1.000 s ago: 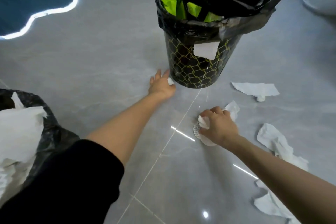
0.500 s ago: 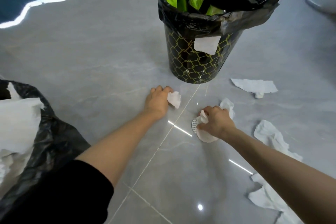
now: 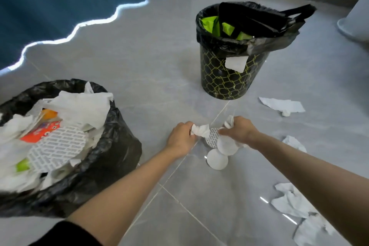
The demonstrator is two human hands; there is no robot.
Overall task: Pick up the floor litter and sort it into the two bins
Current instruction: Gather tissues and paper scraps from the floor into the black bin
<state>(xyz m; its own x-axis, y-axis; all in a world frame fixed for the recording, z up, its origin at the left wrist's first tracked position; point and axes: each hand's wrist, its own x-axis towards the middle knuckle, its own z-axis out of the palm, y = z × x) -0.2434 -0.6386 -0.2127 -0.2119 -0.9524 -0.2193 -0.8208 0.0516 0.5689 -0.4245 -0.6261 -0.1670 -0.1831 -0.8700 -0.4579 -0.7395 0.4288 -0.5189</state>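
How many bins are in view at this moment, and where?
2. The patterned bin stands upright beyond the hands, black liner over its rim. The bag-lined bin sits at left, heaped with tissue and packaging. None appears hidden.

Person, two arms in view from a head-worn camera.

Left hand [image 3: 180, 140]: bare, no glove, ring or watch visible. Left forearm [image 3: 127, 191]: bare from wrist to above the elbow. Black sleeve [image 3: 65, 234]: covers the left upper arm at the bottom edge of the picture; plain dark fabric, no print or seam detail discernible.

Right hand [image 3: 239, 131]: bare, no glove, ring or watch visible. Right forearm [image 3: 311, 175]: bare to the picture's edge; no sleeve visible on this side.
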